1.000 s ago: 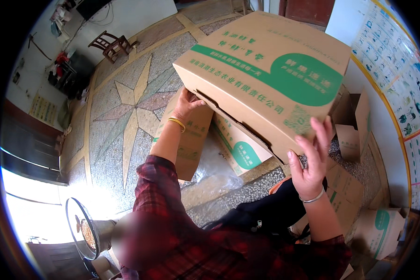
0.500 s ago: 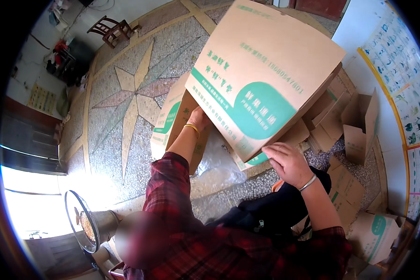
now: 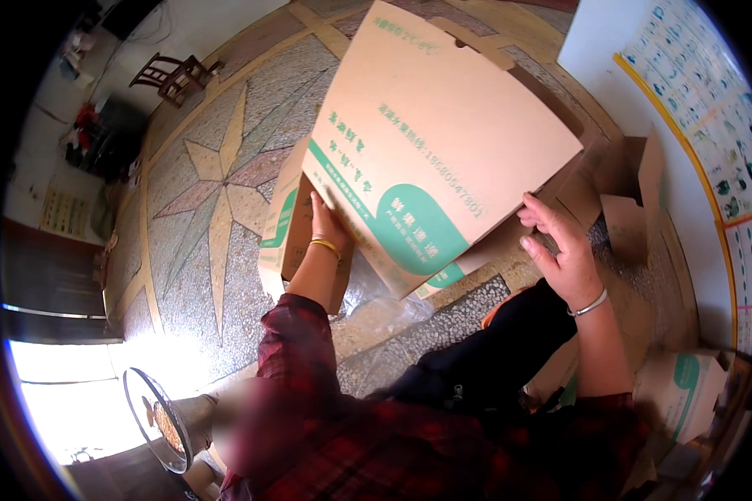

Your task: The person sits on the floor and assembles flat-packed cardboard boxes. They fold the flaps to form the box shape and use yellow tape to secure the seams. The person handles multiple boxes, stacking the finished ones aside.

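A large brown cardboard box (image 3: 443, 125) with green print is tilted in front of me, its printed side toward me. At its left edge, my left hand (image 3: 327, 224) grips the box, with some fingers hidden behind the cardboard. My right hand (image 3: 564, 259) is open at the lower right edge, thumb and fingers apart, with the fingertips close to the cardboard; whether they touch it I cannot tell. Behind my left hand stands another printed box (image 3: 281, 221), partly covered. Clear plastic wrap (image 3: 384, 313) lies on the floor below the big box.
Open cardboard boxes (image 3: 631, 217) crowd the right side by a wall with a poster (image 3: 685, 83). Another printed box (image 3: 681, 392) sits at lower right. A wooden chair (image 3: 171, 77) stands far left, and a round-rimmed container (image 3: 163, 422) is at lower left.
The big box has shifted left and turned slightly. My right hand has left its lower corner, moved right and up along the edge, and opened. My left hand stays at the left edge.
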Action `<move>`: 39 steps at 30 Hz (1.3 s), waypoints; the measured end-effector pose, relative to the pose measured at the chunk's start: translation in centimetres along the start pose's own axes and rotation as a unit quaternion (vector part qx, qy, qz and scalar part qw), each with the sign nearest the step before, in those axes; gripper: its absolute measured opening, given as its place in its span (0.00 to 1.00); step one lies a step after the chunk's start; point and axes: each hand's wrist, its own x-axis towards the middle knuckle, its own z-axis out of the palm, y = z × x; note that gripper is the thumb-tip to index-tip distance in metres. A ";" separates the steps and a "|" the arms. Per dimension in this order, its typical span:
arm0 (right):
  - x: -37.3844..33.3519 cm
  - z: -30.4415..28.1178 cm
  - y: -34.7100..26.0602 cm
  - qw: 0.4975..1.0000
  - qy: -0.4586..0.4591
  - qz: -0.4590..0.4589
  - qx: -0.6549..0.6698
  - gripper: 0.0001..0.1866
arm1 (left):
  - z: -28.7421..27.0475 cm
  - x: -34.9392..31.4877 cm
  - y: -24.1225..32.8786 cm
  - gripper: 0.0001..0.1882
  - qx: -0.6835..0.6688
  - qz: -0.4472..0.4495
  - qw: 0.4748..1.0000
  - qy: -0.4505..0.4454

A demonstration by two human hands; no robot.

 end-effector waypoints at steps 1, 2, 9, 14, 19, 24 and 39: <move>-0.3 -0.6 0.1 1.000 0.009 0.004 -0.004 0.26 | 0.7 -0.4 -0.3 0.39 0.004 -0.005 1.000 -0.016; -0.6 -1.1 0.3 1.000 -0.001 0.003 -0.002 0.26 | 0.8 -0.6 -0.1 0.36 0.015 -0.007 1.000 -0.011; -1.5 -2.2 -0.2 0.995 -0.098 0.000 0.010 0.24 | -1.1 -1.1 -1.9 0.41 0.554 0.308 0.749 0.192; -2.9 -1.6 0.0 0.982 -0.182 0.043 -0.042 0.26 | 9.0 -11.1 -5.4 0.49 0.670 0.491 0.526 -0.181; -4.7 -1.3 1.7 0.963 -0.229 0.101 0.098 0.24 | 10.0 -12.9 -10.6 0.62 0.771 0.460 0.406 -0.174; -11.5 -6.4 4.8 0.974 -0.062 0.132 0.175 0.20 | 9.0 -10.5 -9.7 0.61 0.763 0.488 0.390 -0.165; -46.5 -11.1 16.4 0.576 0.540 0.505 0.349 0.17 | 9.8 -14.9 -10.5 0.60 0.784 0.444 0.403 -0.162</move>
